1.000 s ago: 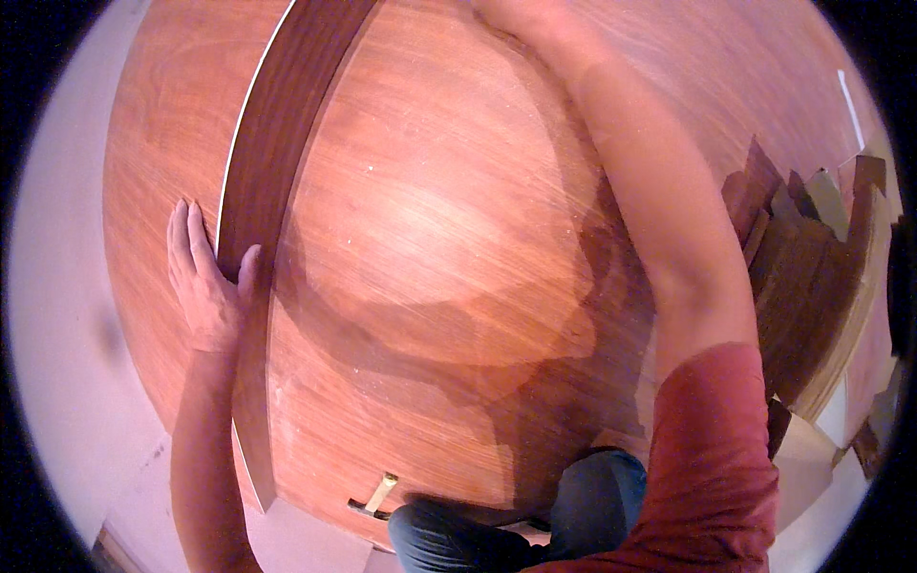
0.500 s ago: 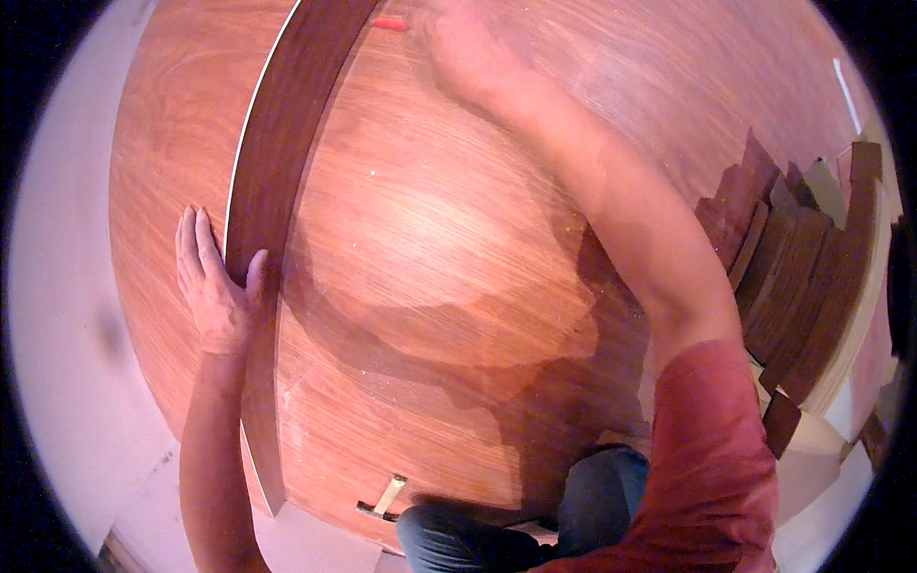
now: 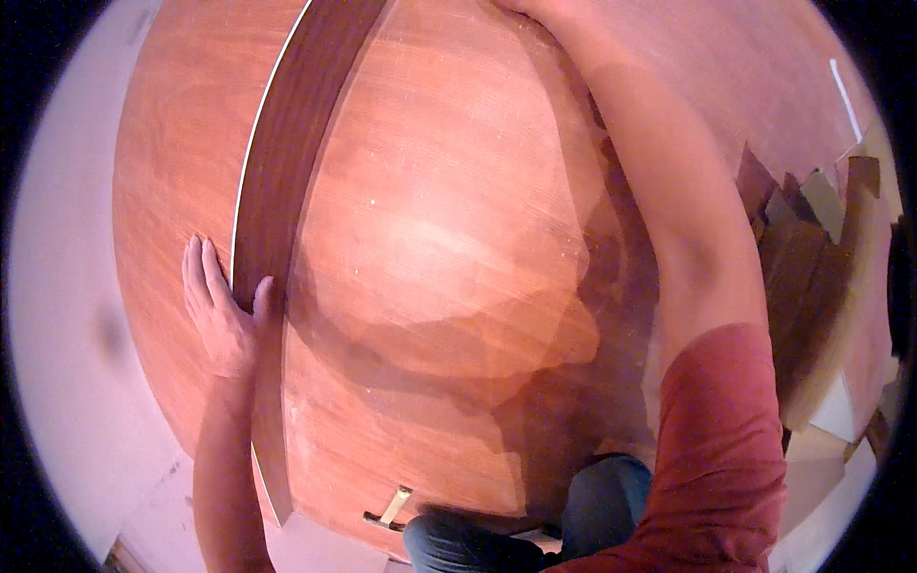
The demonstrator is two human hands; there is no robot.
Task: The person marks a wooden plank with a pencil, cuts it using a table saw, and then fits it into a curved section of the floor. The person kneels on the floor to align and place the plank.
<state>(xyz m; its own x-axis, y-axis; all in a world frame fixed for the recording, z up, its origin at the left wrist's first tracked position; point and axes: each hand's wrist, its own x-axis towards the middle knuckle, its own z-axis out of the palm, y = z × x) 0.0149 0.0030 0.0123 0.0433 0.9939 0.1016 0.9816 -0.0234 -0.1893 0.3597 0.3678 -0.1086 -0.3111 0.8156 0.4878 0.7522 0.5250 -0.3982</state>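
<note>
A long dark brown plank with a white left edge lies lengthwise on the reddish wood-grain surface. My left hand rests flat across the plank's left edge, thumb on its face and the other fingers stretched out on the surface beside it. My right arm reaches far forward. Only part of my right hand shows at the top edge, to the right of the plank, its fingers cut off by the frame. Whether it holds anything is hidden.
A small hammer with a pale handle lies near my knees. Dark wood pieces are piled at the right, with a thin white strip beyond them. A pale floor borders the left side.
My right hand has moved right and forward, mostly out of view. The small red object beside it no longer shows. My left hand stays on the plank; the whole view has shifted slightly.
</note>
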